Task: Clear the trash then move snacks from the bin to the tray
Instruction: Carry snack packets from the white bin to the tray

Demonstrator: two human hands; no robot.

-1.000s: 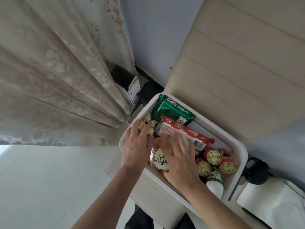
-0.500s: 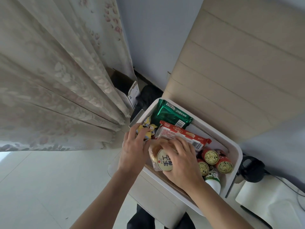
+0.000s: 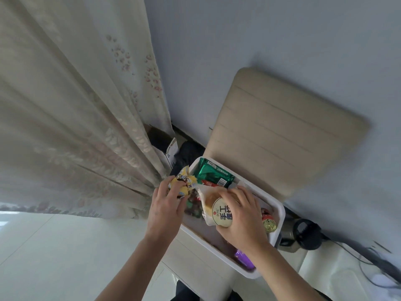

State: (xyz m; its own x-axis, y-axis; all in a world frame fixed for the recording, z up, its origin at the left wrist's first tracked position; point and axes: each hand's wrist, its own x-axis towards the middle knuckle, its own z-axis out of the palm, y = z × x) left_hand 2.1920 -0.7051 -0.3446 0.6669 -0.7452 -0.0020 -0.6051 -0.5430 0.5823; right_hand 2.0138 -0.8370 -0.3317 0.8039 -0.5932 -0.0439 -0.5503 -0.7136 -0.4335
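Observation:
A white bin full of snacks stands on a white cabinet. My left hand grips a crinkled yellow snack packet, lifted above the bin's left rim. My right hand grips a clear-wrapped bread bun with a round cream label, raised over the bin. Still inside lie a green foil packet, a red packet mostly hidden under it, a gold-lidded red can and a purple packet. No tray is in view.
A floral curtain hangs at the left. A beige padded headboard rises behind the bin. An open cardboard box and a dark bag sit on the floor. A black kettle stands right of the bin.
Both hands have lifted out of the bin: the left raised the yellow packet above the rim, the right raised the bun. My head tilted, showing more wall and headboard.

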